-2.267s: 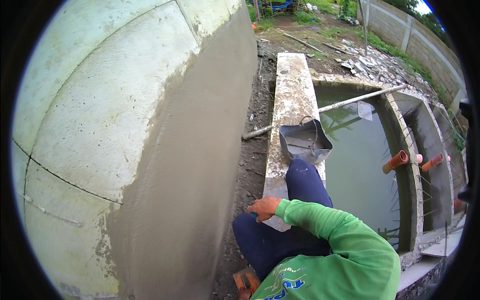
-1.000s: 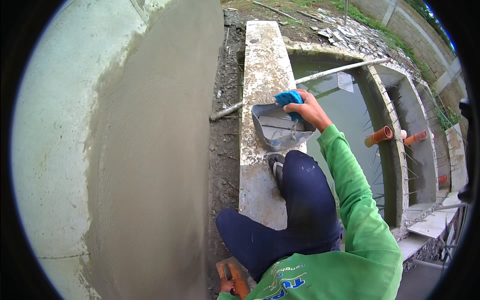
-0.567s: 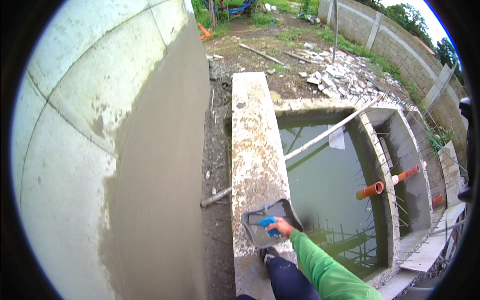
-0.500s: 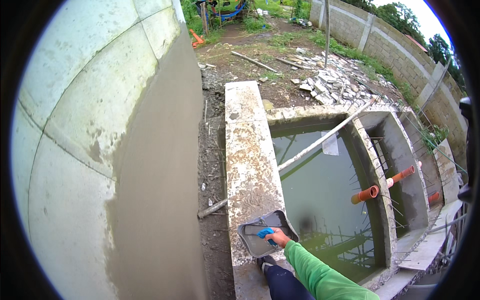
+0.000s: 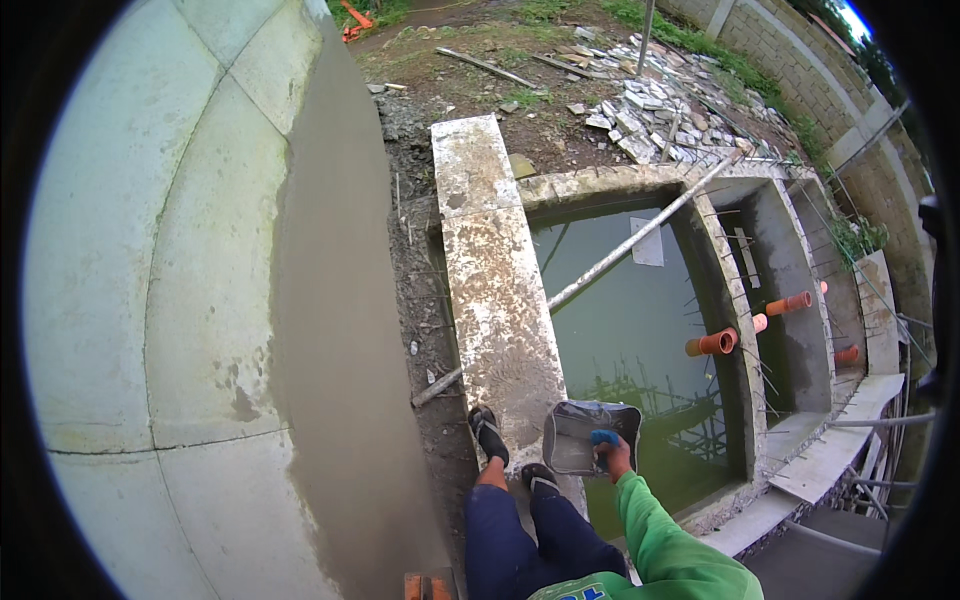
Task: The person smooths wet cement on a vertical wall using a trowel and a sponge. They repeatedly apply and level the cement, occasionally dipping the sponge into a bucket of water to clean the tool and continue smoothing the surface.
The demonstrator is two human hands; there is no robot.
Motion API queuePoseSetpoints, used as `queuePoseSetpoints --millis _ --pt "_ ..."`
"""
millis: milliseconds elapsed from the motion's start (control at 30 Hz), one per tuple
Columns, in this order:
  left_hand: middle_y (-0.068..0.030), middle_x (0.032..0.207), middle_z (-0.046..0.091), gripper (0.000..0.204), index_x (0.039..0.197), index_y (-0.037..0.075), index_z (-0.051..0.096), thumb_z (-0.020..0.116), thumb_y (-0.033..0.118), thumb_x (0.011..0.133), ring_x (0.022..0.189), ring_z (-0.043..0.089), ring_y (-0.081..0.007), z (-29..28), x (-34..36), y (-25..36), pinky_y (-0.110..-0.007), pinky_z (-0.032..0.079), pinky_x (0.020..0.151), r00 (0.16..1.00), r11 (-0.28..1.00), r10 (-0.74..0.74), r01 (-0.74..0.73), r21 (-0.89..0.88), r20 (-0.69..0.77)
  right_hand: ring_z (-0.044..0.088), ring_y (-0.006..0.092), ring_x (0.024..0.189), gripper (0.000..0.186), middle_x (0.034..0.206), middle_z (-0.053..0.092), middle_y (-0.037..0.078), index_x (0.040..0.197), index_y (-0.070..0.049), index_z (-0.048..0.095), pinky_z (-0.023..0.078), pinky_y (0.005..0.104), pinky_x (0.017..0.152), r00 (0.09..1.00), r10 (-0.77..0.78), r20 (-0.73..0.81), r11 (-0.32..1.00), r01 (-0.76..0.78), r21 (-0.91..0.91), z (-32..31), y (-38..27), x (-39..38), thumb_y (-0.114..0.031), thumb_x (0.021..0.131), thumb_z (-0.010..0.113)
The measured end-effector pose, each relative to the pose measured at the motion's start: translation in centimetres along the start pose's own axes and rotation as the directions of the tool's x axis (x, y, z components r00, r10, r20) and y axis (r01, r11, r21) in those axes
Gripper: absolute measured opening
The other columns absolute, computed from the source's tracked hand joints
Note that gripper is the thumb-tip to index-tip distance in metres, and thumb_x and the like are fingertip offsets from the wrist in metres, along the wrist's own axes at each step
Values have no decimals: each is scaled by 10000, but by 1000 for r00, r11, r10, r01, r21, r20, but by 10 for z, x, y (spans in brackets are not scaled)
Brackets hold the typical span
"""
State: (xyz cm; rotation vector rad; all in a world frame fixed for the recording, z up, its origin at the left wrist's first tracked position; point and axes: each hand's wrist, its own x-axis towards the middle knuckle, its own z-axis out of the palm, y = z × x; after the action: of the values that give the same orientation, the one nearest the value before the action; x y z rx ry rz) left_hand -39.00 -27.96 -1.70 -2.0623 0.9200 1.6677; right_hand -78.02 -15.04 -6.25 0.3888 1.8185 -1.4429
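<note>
My right hand point(image 5: 617, 457) is closed on a blue sponge-like piece point(image 5: 606, 440) inside a grey, squarish bucket point(image 5: 572, 428); whether it also grips a handle I cannot tell. The bucket is at the right edge of the weathered plank point(image 5: 495, 290), overhanging the green water. My two sandalled feet stand on the plank's near end, left of and below the bucket. An orange trowel point(image 5: 425, 586) shows at the lower edge beside my left leg; my left hand is out of view.
A wall point(image 5: 115, 330) with a band of wet grey plaster point(image 5: 350, 310) rises at left. Right lies a water-filled concrete pit point(image 5: 630, 330) with rebar, orange pipes point(image 5: 710, 344) and a pole point(image 5: 630, 240) across it. Broken tiles point(image 5: 640, 130) and a block fence point(image 5: 840, 90) are beyond.
I have risen from a crouch to standing, both feet now showing on the plank. My right hand took up the blue piece, and the bucket has shifted right, out over the plank's edge.
</note>
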Motion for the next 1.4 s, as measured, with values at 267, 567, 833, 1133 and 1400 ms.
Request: queuePoseSetpoints --millis 267,567,833,1133,1400 --pt "-77 669 508 334 1139 81 384 616 70 899 449 469 -165 -99 9 181 -349 410 362 992 945 112 -122 302 51 653 171 809 352 880 725 73 969 -46 734 515 327 755 875 -51 -481 999 48 -18 -15 -67 -25 -149 632 731" --pt "-77 667 502 330 1129 81 375 608 69 896 450 469 -164 -118 55 476 -345 409 359 906 724 333 -422 546 260 675 370 949 482 1009 719 186 1038 -60 710 529 432 864 359 173 -917 965 122 230 28 -99 -10 -236 592 754" --pt "-78 665 496 326 1120 80 367 600 67 894 450 469 -164 -87 90 753 -342 408 357 792 612 564 -590 526 233 649 395 1055 591 1095 695 220 1145 -74 700 513 441 951 237 399 -886 907 38 419 78 -129 22 -266 589 752" --pt "-78 662 489 322 1110 80 357 592 66 891 451 469 -164 -82 108 825 -339 407 354 867 633 450 -477 610 211 653 384 1067 529 1088 714 183 1105 -124 716 513 450 950 155 467 -870 879 20 476 121 -215 65 -259 595 757" --pt "-70 665 493 302 1080 72 372 606 95 889 468 480 -158 -123 138 877 -334 409 363 926 756 337 -374 537 170 631 267 790 378 861 690 120 996 -2 691 501 394 760 153 268 -951 940 176 293 175 -297 153 -192 670 717"
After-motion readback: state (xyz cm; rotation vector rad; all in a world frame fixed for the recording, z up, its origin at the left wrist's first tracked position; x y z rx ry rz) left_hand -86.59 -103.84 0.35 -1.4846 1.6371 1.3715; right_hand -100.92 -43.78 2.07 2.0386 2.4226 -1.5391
